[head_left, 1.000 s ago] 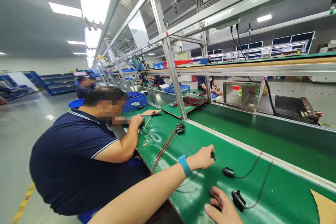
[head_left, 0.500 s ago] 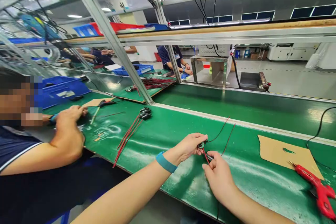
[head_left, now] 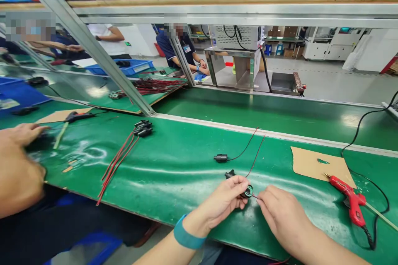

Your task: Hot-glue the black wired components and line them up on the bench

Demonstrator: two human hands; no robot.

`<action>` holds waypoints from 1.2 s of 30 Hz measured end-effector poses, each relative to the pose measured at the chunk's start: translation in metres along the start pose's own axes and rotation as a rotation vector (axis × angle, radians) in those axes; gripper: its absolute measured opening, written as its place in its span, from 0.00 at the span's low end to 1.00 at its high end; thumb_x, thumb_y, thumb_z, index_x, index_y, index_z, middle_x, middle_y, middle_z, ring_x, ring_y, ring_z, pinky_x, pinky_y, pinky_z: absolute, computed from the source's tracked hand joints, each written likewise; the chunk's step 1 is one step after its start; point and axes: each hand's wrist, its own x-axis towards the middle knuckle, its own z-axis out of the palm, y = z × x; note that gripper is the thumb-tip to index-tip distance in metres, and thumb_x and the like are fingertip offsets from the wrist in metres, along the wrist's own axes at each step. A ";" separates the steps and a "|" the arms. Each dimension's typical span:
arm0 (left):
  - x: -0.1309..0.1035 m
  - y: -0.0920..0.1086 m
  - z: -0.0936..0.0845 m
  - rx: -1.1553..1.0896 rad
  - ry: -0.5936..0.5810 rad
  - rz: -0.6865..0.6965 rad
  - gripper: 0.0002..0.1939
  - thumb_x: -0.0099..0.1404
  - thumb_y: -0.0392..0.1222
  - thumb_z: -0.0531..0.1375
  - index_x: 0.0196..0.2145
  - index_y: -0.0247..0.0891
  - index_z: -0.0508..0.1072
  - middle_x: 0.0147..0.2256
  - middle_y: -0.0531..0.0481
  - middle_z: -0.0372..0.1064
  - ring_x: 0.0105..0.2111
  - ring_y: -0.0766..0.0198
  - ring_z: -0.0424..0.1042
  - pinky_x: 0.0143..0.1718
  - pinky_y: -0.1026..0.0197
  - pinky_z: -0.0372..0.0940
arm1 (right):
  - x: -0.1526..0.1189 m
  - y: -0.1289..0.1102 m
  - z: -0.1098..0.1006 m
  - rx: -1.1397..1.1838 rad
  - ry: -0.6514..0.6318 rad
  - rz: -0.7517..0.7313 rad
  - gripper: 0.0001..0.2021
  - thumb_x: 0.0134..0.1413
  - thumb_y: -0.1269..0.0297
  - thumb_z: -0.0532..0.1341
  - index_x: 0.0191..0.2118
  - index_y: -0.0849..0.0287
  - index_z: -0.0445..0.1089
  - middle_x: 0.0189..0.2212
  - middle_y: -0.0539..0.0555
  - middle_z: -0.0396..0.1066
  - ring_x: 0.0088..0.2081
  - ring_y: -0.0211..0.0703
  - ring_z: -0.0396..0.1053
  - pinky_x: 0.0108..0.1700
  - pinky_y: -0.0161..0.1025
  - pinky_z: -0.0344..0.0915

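My left hand (head_left: 228,201), with a teal band on its wrist, pinches a small round black part (head_left: 248,191) whose open end shows a green inside. My right hand (head_left: 284,215) is closed at the fingertips on a thin red wire (head_left: 255,196) running from that part. Just beyond my left fingers lies a black cylindrical piece (head_left: 230,174), partly hidden, with a wire rising past it. Farther back rests another black cylindrical piece (head_left: 220,157) with a thin dark wire. Both of my hands are low over the green bench (head_left: 186,161).
On the right a red glue gun (head_left: 351,198) lies by a cardboard sheet (head_left: 320,165), its black cord looping behind. Black parts with red wires (head_left: 120,157) lie left of centre. A co-worker's arm (head_left: 18,165) reaches over the left end. A metal post (head_left: 93,45) slants upward.
The view has swung right and down. My left hand still holds the round part, now turned open end toward the right. My right hand has shifted onto its red wire; two black pieces show behind.
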 end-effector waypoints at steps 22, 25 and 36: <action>-0.021 -0.027 0.018 0.378 -0.252 0.069 0.20 0.70 0.54 0.55 0.45 0.35 0.75 0.38 0.46 0.71 0.35 0.67 0.68 0.39 0.63 0.66 | 0.013 0.011 -0.051 0.605 -0.522 0.489 0.13 0.67 0.65 0.52 0.32 0.60 0.69 0.31 0.48 0.72 0.32 0.33 0.65 0.37 0.31 0.58; -0.021 -0.029 0.019 0.347 -0.248 0.069 0.23 0.71 0.56 0.52 0.47 0.34 0.75 0.38 0.45 0.72 0.35 0.66 0.69 0.38 0.63 0.66 | 0.008 0.010 -0.050 0.539 -0.483 0.430 0.12 0.67 0.66 0.54 0.32 0.59 0.70 0.29 0.48 0.71 0.32 0.33 0.65 0.36 0.32 0.59; -0.029 -0.037 0.023 0.389 -0.171 0.109 0.24 0.71 0.59 0.51 0.46 0.38 0.76 0.41 0.46 0.72 0.39 0.64 0.69 0.45 0.62 0.66 | -0.030 -0.017 -0.026 0.006 0.019 -0.062 0.15 0.57 0.66 0.62 0.50 0.56 0.73 0.63 0.67 0.60 0.63 0.59 0.60 0.55 0.54 0.67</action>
